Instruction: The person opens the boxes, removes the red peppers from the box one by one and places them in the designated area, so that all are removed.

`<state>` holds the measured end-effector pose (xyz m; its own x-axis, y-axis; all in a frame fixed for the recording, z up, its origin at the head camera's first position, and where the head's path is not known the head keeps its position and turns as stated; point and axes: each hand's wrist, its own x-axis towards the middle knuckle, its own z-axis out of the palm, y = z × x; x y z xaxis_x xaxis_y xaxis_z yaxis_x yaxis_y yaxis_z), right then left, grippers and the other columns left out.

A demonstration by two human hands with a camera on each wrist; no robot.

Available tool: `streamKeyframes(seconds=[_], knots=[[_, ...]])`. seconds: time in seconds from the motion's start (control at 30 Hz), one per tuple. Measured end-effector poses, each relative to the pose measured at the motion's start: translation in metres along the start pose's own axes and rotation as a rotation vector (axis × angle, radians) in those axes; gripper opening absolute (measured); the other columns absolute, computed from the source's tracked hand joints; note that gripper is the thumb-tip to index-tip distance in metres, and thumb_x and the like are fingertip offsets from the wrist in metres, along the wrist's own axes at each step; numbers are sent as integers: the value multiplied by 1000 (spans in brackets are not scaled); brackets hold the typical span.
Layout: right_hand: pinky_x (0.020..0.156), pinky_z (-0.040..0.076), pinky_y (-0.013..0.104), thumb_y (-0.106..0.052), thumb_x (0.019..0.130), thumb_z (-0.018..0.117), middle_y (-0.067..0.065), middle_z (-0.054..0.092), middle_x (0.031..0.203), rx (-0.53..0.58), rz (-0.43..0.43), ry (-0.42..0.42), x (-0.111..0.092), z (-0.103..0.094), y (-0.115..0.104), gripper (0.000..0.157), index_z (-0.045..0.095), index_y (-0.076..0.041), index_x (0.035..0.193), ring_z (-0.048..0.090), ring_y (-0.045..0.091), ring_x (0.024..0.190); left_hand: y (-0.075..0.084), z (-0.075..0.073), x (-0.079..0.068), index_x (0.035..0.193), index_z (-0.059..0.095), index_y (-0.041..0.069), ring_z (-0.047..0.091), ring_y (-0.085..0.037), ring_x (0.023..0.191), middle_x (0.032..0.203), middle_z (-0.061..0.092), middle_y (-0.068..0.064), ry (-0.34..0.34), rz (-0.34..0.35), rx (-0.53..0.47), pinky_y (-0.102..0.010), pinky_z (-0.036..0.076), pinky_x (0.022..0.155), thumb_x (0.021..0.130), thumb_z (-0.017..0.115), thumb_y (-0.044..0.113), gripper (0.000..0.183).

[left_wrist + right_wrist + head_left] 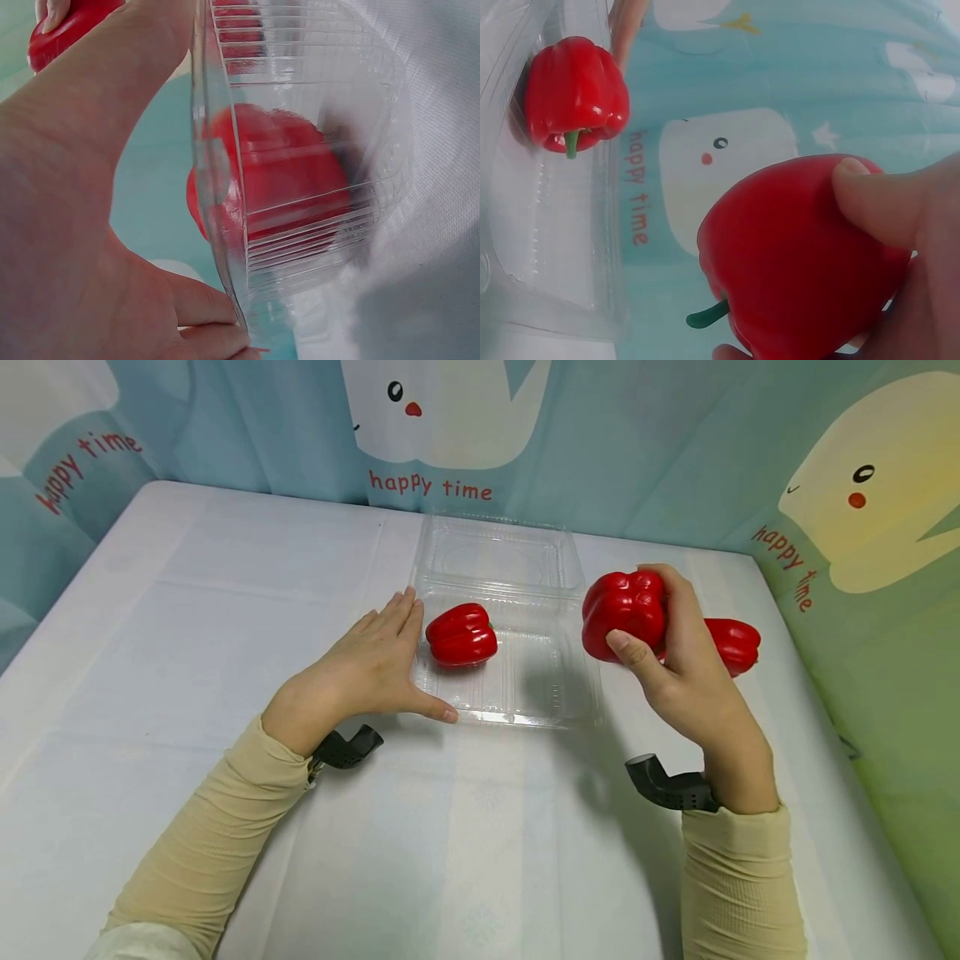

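A clear plastic clamshell container [528, 693] lies opened on the table, its lid [498, 547] folded back toward the wall. Inside its left part rests a red bell pepper [461, 637], whose green stem [571, 144] shows in the right wrist view. My left hand [360, 664] spans the container's near left corner, fingers along the left side and thumb at the front rim. My right hand [686, 672] grips a second red bell pepper [624, 614] above the container's right edge. In the right wrist view this pepper has its green stem [707, 315] pointing left.
Another red bell pepper [735, 645] lies on the table to the right, partly hidden behind my right hand. A white cloth covers the table [480, 843]. Printed curtains [645, 460] stand along the back and right edges.
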<state>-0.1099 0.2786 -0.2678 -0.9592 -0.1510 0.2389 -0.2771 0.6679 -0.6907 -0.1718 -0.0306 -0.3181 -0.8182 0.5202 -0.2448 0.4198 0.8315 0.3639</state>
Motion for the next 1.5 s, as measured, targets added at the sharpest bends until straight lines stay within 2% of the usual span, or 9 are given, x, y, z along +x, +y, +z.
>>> streamKeyframes(seconds=[0.47, 0.67, 0.77, 0.9, 0.97, 1.2, 1.5], knots=[[90, 41, 16, -10, 93, 65, 8, 43, 145, -45, 9, 13, -2, -6, 2, 67, 30, -14, 151, 41, 27, 131, 0, 0, 0, 158, 4, -2, -2, -32, 156, 168, -4, -16, 3, -1, 0, -53, 9, 125, 66, 74, 76, 139], [91, 44, 26, -13, 90, 69, 6, 45, 143, -117, 45, 39, -2, -10, 4, 68, 36, -19, 149, 43, 26, 129, 0, 0, -1, 158, 3, -1, -3, -31, 156, 168, -4, -15, 0, -1, -3, -52, 9, 126, 66, 74, 77, 140], [90, 48, 35, -15, 88, 72, 5, 47, 141, -163, 62, 59, -2, -10, 5, 67, 40, -20, 147, 45, 24, 127, 0, 0, -1, 158, 3, -1, -4, -31, 156, 168, -4, -15, -2, 1, -3, -52, 8, 126, 66, 74, 77, 140], [90, 49, 57, -18, 87, 73, 9, 48, 140, -196, 75, 72, -1, -11, 7, 65, 44, -19, 145, 46, 27, 126, 0, 0, -1, 158, 2, -1, -4, -30, 156, 168, -4, -15, -5, 0, 2, -51, 8, 126, 66, 73, 78, 140], [91, 49, 62, -19, 87, 73, 10, 47, 140, -203, 89, 73, -1, -12, 9, 64, 45, -19, 145, 46, 29, 126, 0, 0, -1, 158, 2, -1, -4, -30, 156, 168, -4, -15, -6, 1, 5, -51, 8, 126, 66, 73, 78, 140], [90, 49, 64, -23, 89, 71, 16, 46, 137, -252, 150, 44, -4, -17, 14, 60, 46, -15, 142, 46, 36, 124, 0, 0, 0, 157, 3, -2, -3, -31, 156, 167, -3, -16, -2, 5, 3, -52, 8, 126, 66, 73, 77, 140], [89, 49, 65, -27, 92, 67, 22, 43, 136, -314, 219, -58, -6, -24, 20, 58, 43, -9, 142, 45, 42, 122, 0, 1, 0, 157, 1, -1, -3, -30, 156, 168, -5, -15, -1, -1, 6, -51, 8, 126, 65, 73, 78, 141]])
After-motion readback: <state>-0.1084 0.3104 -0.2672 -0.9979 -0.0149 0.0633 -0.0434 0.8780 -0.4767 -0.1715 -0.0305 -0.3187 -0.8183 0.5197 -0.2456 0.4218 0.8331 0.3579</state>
